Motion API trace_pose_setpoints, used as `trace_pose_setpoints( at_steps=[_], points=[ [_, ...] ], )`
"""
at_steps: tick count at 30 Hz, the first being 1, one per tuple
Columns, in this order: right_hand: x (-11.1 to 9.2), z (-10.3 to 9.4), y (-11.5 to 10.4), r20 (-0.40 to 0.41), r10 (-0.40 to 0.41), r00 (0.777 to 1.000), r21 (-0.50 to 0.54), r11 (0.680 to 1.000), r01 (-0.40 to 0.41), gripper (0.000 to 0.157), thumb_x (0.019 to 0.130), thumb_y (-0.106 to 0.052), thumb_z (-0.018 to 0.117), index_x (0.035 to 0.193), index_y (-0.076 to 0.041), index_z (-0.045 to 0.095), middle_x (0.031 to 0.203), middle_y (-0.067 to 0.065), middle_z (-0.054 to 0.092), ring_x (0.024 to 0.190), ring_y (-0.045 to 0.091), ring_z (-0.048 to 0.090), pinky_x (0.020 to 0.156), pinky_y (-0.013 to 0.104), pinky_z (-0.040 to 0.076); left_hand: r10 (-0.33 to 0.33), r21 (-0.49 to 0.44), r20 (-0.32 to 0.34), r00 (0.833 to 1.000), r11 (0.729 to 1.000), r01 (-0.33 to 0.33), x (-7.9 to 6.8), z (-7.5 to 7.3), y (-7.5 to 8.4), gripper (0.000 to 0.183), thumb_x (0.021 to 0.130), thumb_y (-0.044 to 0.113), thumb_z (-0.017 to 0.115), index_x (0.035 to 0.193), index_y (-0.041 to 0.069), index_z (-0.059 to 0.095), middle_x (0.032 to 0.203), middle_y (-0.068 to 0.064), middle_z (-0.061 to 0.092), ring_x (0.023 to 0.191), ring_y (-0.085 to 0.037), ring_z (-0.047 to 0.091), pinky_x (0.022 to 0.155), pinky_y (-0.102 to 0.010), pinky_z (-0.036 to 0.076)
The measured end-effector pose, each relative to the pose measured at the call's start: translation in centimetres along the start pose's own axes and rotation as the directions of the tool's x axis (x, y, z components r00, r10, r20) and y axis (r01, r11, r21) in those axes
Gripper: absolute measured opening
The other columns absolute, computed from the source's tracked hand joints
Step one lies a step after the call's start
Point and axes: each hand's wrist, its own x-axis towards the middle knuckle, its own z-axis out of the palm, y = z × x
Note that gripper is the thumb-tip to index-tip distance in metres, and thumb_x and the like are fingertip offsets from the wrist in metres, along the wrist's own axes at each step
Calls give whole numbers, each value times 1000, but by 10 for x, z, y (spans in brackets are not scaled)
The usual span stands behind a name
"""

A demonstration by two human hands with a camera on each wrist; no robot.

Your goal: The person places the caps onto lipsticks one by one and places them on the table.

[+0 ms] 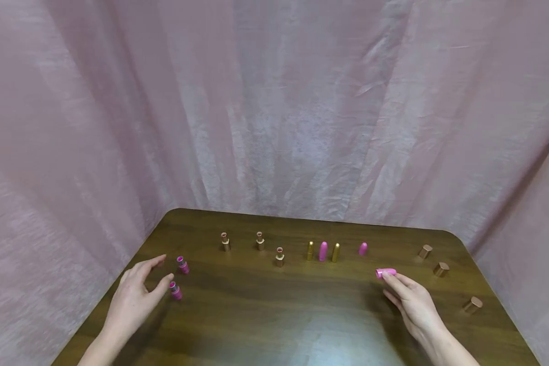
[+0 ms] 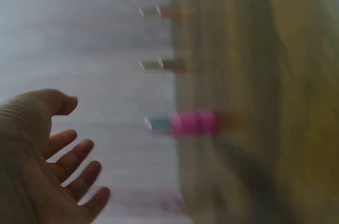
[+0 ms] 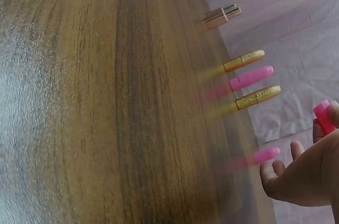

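Between its thumb and fingers my right hand pinches a pink lipstick cap, held sideways above the right half of the table. The same pink cap shows at the right edge of the right wrist view. My left hand hovers at the left with fingers spread and nothing in them. Beside its thumb and fingertips stand two uncapped pink lipsticks, the nearer lipstick and the farther lipstick. Another pink cap stands upright beyond my right hand. The left wrist view is blurred.
Three uncapped rose-gold lipsticks stand at the back left of the wooden table. Centrally, a closed pink lipstick stands between two gold ones. Three rose-gold caps line the right side. Pink curtains hang around the table.
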Motion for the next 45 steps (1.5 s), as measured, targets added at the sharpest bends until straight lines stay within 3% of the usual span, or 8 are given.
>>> trace_pose_setpoints(
  at_steps=[4, 7, 13, 18, 30, 37, 40, 45],
  points=[
    [-5, -6, 0, 3, -14, 1000, 16, 1000, 14, 16, 102, -21, 66, 110, -14, 78, 109, -10, 74, 108, 0, 63, 96, 25, 52, -71, -6, 133, 989, 997, 73, 0, 8, -28, 72, 95, 52, 68, 147, 6, 50, 146, -26, 48, 126, -52, 41, 84, -70, 44],
    [-7, -10, 1, 6, -16, 1000, 25, 1000, 15, 15, 103, -19, 64, 109, -16, 78, 108, -12, 73, 107, -1, 63, 95, 24, 52, -90, -5, 206, 974, 996, 93, -1, 21, -44, 71, 93, 51, 72, 143, 4, 54, 142, -27, 52, 128, -59, 38, 89, -78, 39],
    [-6, -11, 5, 8, -15, 1000, 36, 999, 15, 15, 104, -18, 63, 109, -16, 76, 108, -11, 74, 108, 0, 63, 94, 25, 52, -84, 25, 203, 976, 996, 81, 3, 39, -55, 58, 89, 43, 78, 128, 3, 65, 130, -24, 63, 124, -60, 43, 92, -77, 36],
    [-7, -11, 6, 16, -29, 999, 44, 999, 28, 16, 103, -17, 63, 109, -15, 77, 107, -10, 74, 108, 0, 63, 94, 25, 53, -80, 80, 160, 984, 994, 68, 5, 47, -56, 49, 87, 42, 81, 119, 7, 70, 127, -22, 66, 124, -58, 47, 89, -77, 38],
    [-6, -7, 3, 14, -12, 1000, 9, 1000, 11, 23, 102, -22, 66, 118, -8, 72, 112, -8, 73, 113, 0, 61, 99, 28, 51, -86, 78, 179, 980, 994, 73, 7, 51, -54, 51, 91, 47, 76, 119, 5, 69, 129, -25, 64, 123, -60, 45, 90, -77, 36],
    [-4, -5, 4, 16, -21, 1000, 6, 1000, 21, 22, 102, -22, 67, 116, -7, 73, 114, -5, 72, 113, 1, 61, 99, 30, 51, -104, 47, 175, 979, 994, 97, 6, 48, -46, 27, 88, 31, 79, 104, 12, 68, 114, -14, 72, 112, -45, 58, 88, -62, 46],
    [-3, -4, 5, 19, -16, 1000, -6, 1000, 16, 24, 102, -23, 66, 117, -6, 72, 111, -8, 73, 113, 1, 61, 99, 30, 51, -98, 24, 187, 977, 995, 95, 6, 47, -37, 23, 87, 27, 80, 101, 15, 67, 106, -9, 74, 105, -38, 63, 84, -56, 49],
    [-4, -4, 6, 16, -5, 1000, -6, 1000, 5, 22, 102, -23, 67, 116, -7, 71, 109, -9, 73, 112, 0, 61, 100, 30, 51, -63, -55, 195, 979, 996, 75, 8, 44, -23, 19, 88, 22, 79, 101, 16, 66, 102, 1, 74, 104, -29, 68, 88, -53, 50]
  ],
)
